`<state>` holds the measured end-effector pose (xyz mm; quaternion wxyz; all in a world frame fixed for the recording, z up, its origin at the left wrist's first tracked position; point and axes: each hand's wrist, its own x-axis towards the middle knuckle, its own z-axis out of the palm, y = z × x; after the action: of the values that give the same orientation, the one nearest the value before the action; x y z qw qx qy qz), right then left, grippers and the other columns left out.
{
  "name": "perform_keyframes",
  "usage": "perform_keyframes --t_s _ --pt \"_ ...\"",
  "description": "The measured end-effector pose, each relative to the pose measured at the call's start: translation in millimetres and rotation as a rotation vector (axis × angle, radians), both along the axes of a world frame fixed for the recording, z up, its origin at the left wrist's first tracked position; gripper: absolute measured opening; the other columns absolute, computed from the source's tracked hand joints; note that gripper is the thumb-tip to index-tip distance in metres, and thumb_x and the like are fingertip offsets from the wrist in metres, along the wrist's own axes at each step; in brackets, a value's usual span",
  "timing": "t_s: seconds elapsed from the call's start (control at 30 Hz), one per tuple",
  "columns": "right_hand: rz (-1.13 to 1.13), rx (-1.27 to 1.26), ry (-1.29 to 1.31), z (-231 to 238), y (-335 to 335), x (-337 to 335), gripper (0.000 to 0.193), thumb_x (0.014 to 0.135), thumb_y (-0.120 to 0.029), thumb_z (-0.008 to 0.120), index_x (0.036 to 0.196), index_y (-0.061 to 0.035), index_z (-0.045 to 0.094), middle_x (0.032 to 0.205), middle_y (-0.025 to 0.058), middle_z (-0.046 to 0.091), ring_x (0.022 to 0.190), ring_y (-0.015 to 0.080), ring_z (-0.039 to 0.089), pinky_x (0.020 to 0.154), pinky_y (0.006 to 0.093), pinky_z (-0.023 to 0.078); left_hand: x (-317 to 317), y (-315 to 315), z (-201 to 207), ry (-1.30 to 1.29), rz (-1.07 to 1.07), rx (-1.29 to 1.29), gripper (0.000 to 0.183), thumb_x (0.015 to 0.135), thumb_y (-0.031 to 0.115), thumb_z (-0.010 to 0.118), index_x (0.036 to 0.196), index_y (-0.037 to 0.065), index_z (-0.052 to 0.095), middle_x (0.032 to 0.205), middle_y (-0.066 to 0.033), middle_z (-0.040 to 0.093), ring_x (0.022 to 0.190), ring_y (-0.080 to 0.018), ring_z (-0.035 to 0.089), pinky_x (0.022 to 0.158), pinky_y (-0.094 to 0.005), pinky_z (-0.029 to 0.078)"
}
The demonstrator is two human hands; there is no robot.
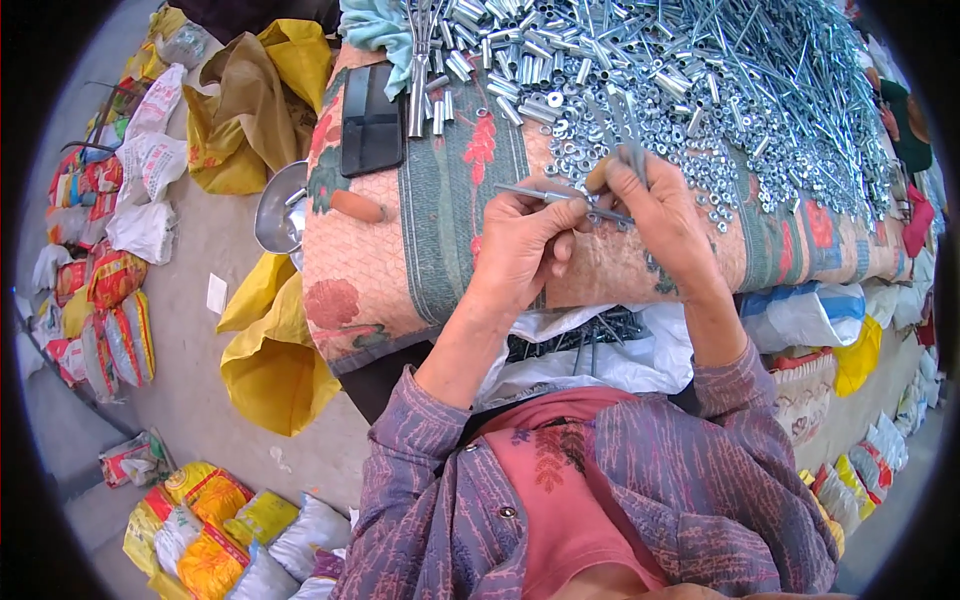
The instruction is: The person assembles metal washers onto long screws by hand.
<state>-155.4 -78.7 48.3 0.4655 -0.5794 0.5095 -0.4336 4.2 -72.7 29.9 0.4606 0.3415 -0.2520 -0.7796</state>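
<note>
My left hand point(532, 240) pinches thin metal rods point(538, 192) between thumb and fingers, above the near edge of the cloth-covered table point(365, 255). My right hand point(655, 205) is closed close beside it, just past the rod ends. An orange-tan cover point(599, 175) shows at its fingertips, and greyish, blurred shapes lie along its fingers. What the right fingers grip is hidden. Directly beyond both hands spreads a heap of small nuts and washers point(690, 160). Short metal sleeves point(580, 70) lie behind them, and a large pile of long thin bolts point(780, 80) covers the far right.
On the table's left are a black phone case point(372, 125), an orange cylindrical piece point(357, 206) and a light-blue cloth point(378, 30). A metal bowl point(280, 210) sits by the left edge. Yellow sacks point(275, 370) and packed bags point(210, 520) lie on the floor. Below the table, a white sack point(650, 345) holds dark rods.
</note>
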Motion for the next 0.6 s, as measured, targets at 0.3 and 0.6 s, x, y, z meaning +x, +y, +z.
perform_keyframes --t_s 0.3,0.6 --pt "-0.325 0.11 -0.758 18 -2 30 0.032 0.096 -0.026 0.042 0.103 0.0022 0.055 0.061 -0.0027 0.038 0.052 0.007 0.041 0.055 0.0211 0.042 -21 -4 3 0.065 0.003 0.113 0.016 0.085 0.015 0.056 0.091 0.0 0.052 0.071 -0.0071 0.057 0.05 -0.0123 0.052 0.039 -0.0257 0.044" --pt "-0.096 0.183 -0.481 2 3 6 0.033 0.094 -0.02 0.042 0.117 0.0009 0.052 0.065 -0.0005 0.049 0.051 0.004 0.045 0.045 0.0158 0.038 6 -92 -14 -1.779 0.158 -0.741 0.025 0.081 0.021 0.051 0.087 -0.003 0.052 0.075 -0.0275 0.06 0.067 -0.0404 0.061 0.065 -0.0494 0.047"
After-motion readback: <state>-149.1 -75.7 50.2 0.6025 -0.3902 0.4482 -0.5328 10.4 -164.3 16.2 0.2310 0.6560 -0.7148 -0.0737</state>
